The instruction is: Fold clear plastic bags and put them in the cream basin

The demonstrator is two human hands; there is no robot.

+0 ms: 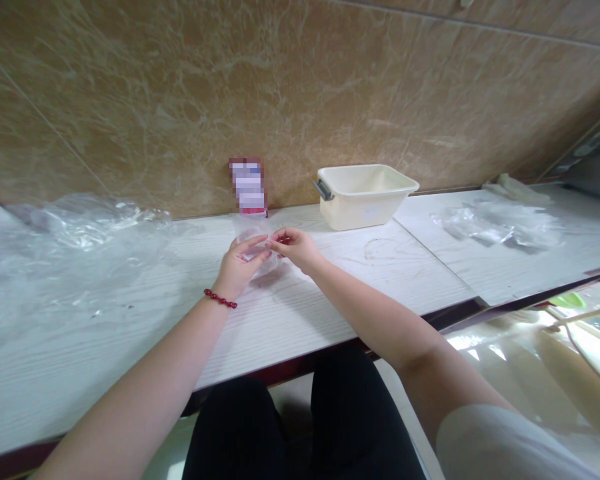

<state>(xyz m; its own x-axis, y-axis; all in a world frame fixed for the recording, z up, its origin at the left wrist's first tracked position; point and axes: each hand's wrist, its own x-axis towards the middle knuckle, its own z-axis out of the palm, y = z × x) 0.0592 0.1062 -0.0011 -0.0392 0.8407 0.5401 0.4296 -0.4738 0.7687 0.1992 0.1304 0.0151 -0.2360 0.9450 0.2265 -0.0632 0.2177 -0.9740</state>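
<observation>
A clear plastic bag (264, 267) is held just above the white tabletop (290, 320), between my two hands. My left hand (241, 263), below a dark red bead bracelet (220, 298), has its thumb and fingers closed on the bag's left side. From the right, my right hand (296, 247) pinches the bag near its edge, fingertips close to those of the left. Whatever the bag may contain is too faint to make out. Just behind the hands, a phone (249, 187) with a blurred-out screen leans upright against the wall.
A cream plastic bin (363, 208) with a grey handle stands right of the phone, near the brown marbled wall (290, 87). Many clear bags (80, 247) lie heaped at left. More clear bags (500, 223) and a pale glove-like cloth (517, 189) lie at right.
</observation>
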